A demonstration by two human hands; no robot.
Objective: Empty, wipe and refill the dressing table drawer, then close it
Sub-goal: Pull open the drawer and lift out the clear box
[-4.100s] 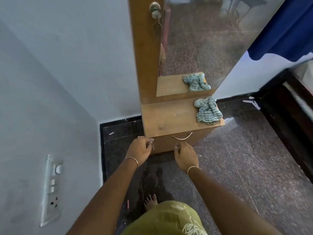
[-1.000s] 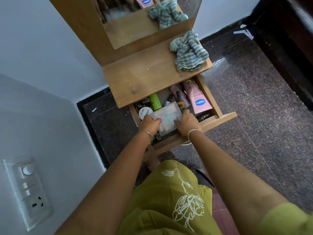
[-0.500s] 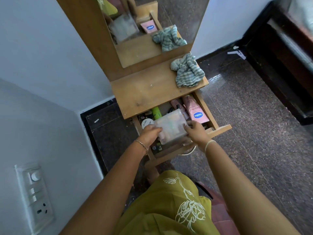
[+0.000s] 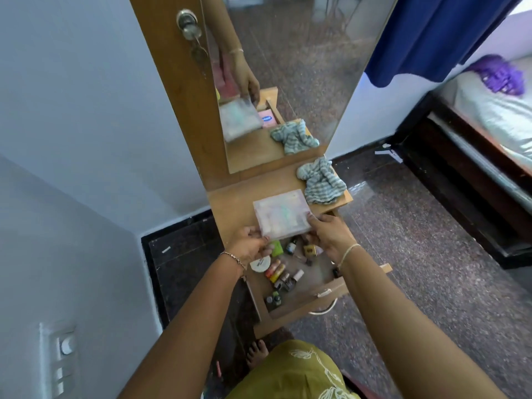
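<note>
Emptying seemed barely begun: left hand (image 4: 250,249) and right hand (image 4: 328,235) pinched 1 box (image 4: 280,216), bottles (image 4: 277,272) crowding the drawer (image 4: 305,309).

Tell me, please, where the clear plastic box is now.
Head view: the left hand and right hand hold the clear plastic box at the front edge of the tabletop, left of the striped cloth, above the drawer.

Wooden dressing-table top (image 4: 230,205) — crumpled striped cloth (image 4: 321,182) lies at its right rear corner, flat translucent box (image 4: 280,216) over the front edge, just beside the cloth. Below it, open drawer (image 4: 305,302) — small bottles (image 4: 275,270) and a round white tin (image 4: 260,264) loose on its floor.
</note>
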